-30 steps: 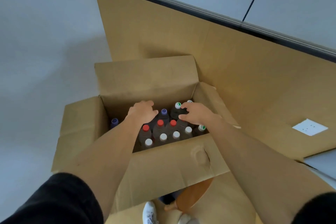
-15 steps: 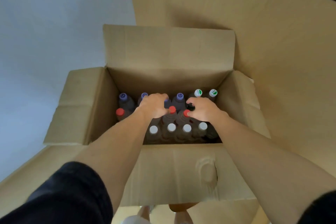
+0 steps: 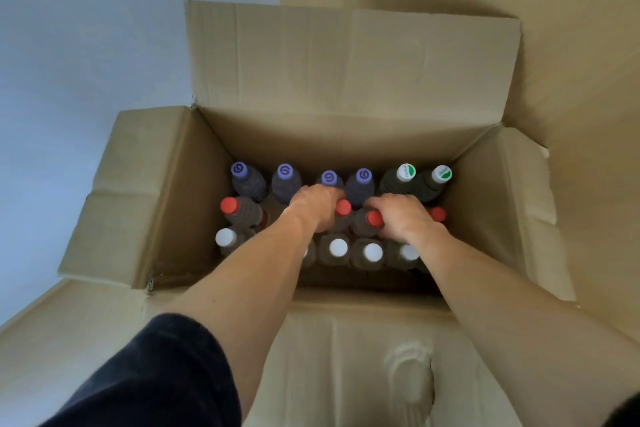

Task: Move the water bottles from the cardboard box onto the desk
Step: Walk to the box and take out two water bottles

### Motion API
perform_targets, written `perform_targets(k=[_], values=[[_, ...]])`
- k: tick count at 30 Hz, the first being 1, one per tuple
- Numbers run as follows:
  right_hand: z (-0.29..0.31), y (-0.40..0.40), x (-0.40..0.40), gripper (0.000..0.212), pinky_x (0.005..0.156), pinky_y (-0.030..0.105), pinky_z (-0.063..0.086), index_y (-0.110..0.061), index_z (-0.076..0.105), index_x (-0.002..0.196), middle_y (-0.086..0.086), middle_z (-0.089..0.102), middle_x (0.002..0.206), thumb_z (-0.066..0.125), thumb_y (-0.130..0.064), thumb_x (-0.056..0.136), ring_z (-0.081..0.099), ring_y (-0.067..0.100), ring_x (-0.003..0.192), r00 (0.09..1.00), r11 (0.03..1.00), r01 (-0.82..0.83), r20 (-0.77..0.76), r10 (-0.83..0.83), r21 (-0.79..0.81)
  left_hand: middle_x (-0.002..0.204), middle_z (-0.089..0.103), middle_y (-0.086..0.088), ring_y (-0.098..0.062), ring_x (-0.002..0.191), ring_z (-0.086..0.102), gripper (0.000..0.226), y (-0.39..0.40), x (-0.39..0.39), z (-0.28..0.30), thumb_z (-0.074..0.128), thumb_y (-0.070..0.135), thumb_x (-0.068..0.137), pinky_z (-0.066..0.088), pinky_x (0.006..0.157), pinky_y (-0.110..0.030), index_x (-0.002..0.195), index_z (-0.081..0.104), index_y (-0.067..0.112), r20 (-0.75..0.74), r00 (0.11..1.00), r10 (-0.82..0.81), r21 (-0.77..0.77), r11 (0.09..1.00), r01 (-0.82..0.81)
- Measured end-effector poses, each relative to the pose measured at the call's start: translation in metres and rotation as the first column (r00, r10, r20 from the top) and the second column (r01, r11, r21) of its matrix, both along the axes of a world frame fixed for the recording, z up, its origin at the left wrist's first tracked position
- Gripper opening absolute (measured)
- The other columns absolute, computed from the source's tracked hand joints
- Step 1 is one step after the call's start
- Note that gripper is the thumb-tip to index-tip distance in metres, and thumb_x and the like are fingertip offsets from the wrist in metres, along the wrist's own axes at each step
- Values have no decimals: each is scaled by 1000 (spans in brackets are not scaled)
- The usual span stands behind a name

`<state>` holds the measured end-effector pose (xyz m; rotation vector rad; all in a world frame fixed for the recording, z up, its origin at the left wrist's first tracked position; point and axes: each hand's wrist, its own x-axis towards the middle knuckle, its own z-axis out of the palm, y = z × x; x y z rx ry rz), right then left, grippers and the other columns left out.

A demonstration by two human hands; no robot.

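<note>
Reaching into cardboard box (image 3: 166, 191): left hand (image 3: 313, 206) & right hand (image 3: 403, 217), both curled down among red-capped water bottles (image 3: 242, 213) in box's mid row; exact grip can't tell. All bottles upright inside box.

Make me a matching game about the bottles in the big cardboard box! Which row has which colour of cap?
Column one:
1. purple-capped plastic bottles
2. red-capped plastic bottles
3. plain white-capped plastic bottles
4. white-and-green-capped plastic bottles

Column two:
A. the row nearest the person
B. right end of the far row
C. the middle row, where both hands reach
D. left part of the far row

Pairs: 1-D, 2-C, 3-A, 4-B

All stand upright in the brown cardboard box. The left hand and the right hand are down among the red caps.
</note>
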<state>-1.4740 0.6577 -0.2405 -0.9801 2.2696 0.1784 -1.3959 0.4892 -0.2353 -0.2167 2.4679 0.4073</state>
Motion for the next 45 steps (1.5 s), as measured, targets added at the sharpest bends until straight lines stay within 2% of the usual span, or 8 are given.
perform_targets(k=[7, 16, 23, 27, 31, 34, 39, 45], values=[[-22, -5, -3, 37, 99, 43, 38, -36, 53, 128, 3, 63, 116, 61, -32, 92, 58, 29, 115, 997, 998, -63, -52, 64, 24, 127, 63, -3, -28, 125, 55, 41, 2, -9, -23, 66, 29, 89, 29, 113, -46, 128, 56, 34, 24, 999, -23, -96, 995, 25], [-31, -5, -7, 44, 100, 42, 35, -37, 57, 127, 1, 65, 112, 70, -30, 85, 53, 28, 117, 996, 999, -42, -75, 42, -1, 129, 62, -2, -29, 127, 52, 47, -2, -15, -29, 72, 35, 86, 28, 113, -48, 130, 57, 37, 36, 999, -25, -114, 993, 29], [-8, -4, -14, 51, 90, 38, 42, -38, 60, 127, 1, 65, 116, 77, -31, 79, 57, 29, 113, 993, 990, 82, 90, -73, -111, 111, 68, -9, -33, 106, 65, 39, -12, -13, -1, 81, 28, 74, 46, 75, -34, 108, 62, 23, -30, 994, 105, 41, 994, -104], [26, 4, -23, 53, 90, 36, 49, -30, 66, 118, -3, 68, 112, 86, -22, 70, 63, 20, 103, 928, 934, 278, 314, -201, -223, 100, 70, -8, -33, 94, 65, 41, -22, -16, 32, 85, 32, 65, 50, 73, -35, 94, 63, 14, -102, 984, 142, 126, 984, -129], [61, 8, -30, 56, 95, 34, 46, -24, 66, 122, -5, 68, 114, 89, -20, 71, 61, 17, 108, 880, 874, 399, 384, -280, -278, 87, 64, 2, -24, 81, 59, 38, -30, -15, 68, 84, 34, 64, 39, 59, -31, 86, 58, 18, -104, 968, 230, 225, 953, -202], [85, 16, -31, 46, 103, 40, 48, -18, 68, 117, -1, 72, 113, 87, -16, 75, 64, 22, 113, 811, 797, 513, 485, -328, -318, 79, 62, 4, -21, 79, 57, 28, -33, -13, 94, 83, 22, 63, 42, 61, -28, 76, 58, 22, -59, 923, 381, 411, 852, -325], [129, 20, -24, 26, 101, 42, 45, -29, 72, 110, -2, 69, 120, 78, -18, 87, 57, 25, 118, 615, 598, 729, 703, -357, -334, 118, 69, 2, -20, 111, 60, 41, -35, -4, 130, 79, 22, 75, 52, 96, -52, 114, 66, 21, 118, 799, 590, 674, 544, -500], [169, 11, -10, 51, 110, 64, 37, -27, 64, 130, 1, 61, 138, 78, -40, 83, 51, 26, 131, 407, 329, 898, 837, -366, -292, 111, 73, -6, -24, 98, 70, 42, -23, 0, 144, 80, 39, 81, 57, 87, -51, 112, 62, 18, 224, 560, 798, 808, 170, -564]])
